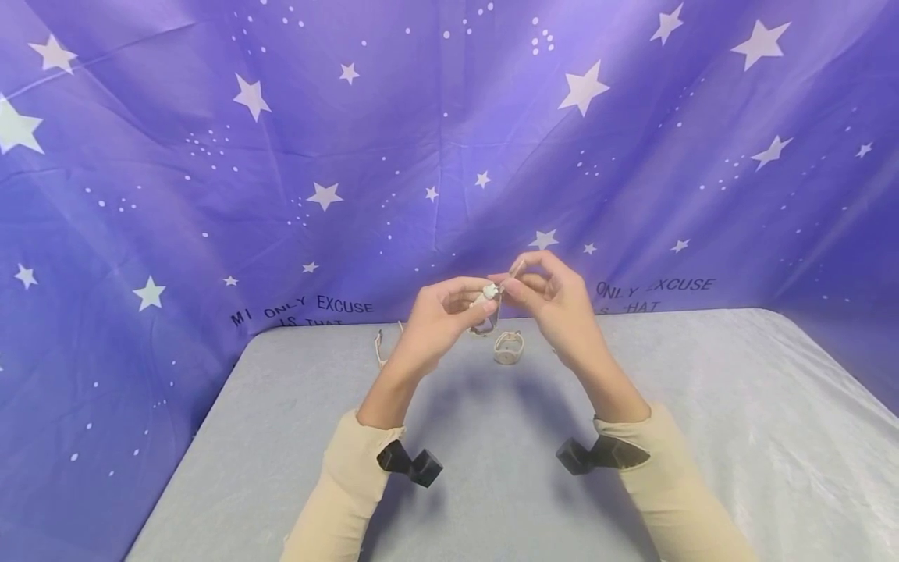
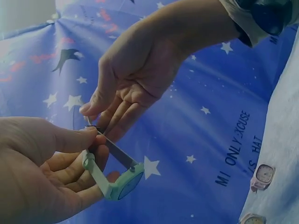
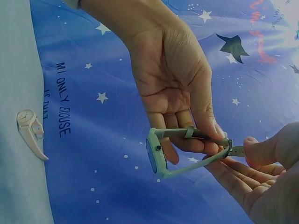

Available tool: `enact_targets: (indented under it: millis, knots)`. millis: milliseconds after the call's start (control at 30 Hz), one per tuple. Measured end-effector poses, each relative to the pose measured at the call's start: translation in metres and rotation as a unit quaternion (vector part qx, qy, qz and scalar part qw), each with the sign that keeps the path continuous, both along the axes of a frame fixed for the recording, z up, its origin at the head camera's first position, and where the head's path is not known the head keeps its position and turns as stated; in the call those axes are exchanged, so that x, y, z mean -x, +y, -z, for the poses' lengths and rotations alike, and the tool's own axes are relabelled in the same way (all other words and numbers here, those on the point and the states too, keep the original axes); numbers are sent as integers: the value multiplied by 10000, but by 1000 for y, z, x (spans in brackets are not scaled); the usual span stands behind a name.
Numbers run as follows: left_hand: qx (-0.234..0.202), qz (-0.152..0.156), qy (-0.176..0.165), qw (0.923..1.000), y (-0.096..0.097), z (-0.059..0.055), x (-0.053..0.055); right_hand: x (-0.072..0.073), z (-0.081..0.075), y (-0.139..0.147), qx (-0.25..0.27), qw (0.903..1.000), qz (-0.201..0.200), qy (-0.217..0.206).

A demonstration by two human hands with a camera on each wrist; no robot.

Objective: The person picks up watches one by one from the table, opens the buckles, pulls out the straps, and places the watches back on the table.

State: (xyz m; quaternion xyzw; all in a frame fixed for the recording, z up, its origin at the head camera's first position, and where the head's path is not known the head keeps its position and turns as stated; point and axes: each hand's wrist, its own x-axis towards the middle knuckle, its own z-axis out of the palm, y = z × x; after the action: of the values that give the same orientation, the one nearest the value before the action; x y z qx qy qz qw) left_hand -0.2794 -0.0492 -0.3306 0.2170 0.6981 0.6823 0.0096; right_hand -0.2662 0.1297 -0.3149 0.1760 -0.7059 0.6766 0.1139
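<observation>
A pale green wristwatch (image 2: 128, 182) hangs between the two hands, raised above the far edge of the table. Its strap (image 3: 189, 163) forms a closed loop, with the buckle (image 3: 228, 146) at the end away from the dial. My left hand (image 1: 438, 316) pinches the strap by the buckle between thumb and fingers. With thumb and fingertips, my right hand (image 1: 558, 304) grips the strap's tip (image 3: 238, 150), which sticks out past the buckle. The watch's case (image 3: 156, 154) hangs free of both palms.
A light wristwatch (image 1: 509, 348) stands on the grey cloth-covered table (image 1: 492, 484) behind the hands. Another watch (image 1: 380, 349) lies beyond the left wrist, partly hidden. In the left wrist view a pink watch (image 2: 264, 175) shows near the table edge. A purple star-printed curtain (image 1: 435, 140) hangs behind.
</observation>
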Motion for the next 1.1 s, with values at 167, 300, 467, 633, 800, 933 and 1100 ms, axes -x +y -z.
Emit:
enact_targets:
  millis: [167, 300, 467, 633, 800, 933, 1100]
  knots:
    - [185, -167, 515, 9984, 0, -2, -2, -1, -1, 0, -204, 9997, 113, -19]
    - [195, -228, 742, 9968, 0, -3, -2, -3, -3, 0, -285, 9995, 108, -52]
    - [-46, -212, 511, 9985, -1, -3, -2, -4, -4, 0, -368, 9993, -50, -73]
    - [-89, -146, 301, 9994, -3, -5, -2, -4, -3, -1, -462, 9988, -119, 59]
    - [149, -94, 495, 9986, -6, -7, -3, -4, -3, 0, -638, 9977, -101, 201]
    - [425, -164, 828, 9955, -8, -8, -4, -5, -2, 1, -809, 9962, -110, 313]
    - [753, -355, 1098, 9905, -10, -10, -6, -7, -2, 2, -942, 9946, -134, 409]
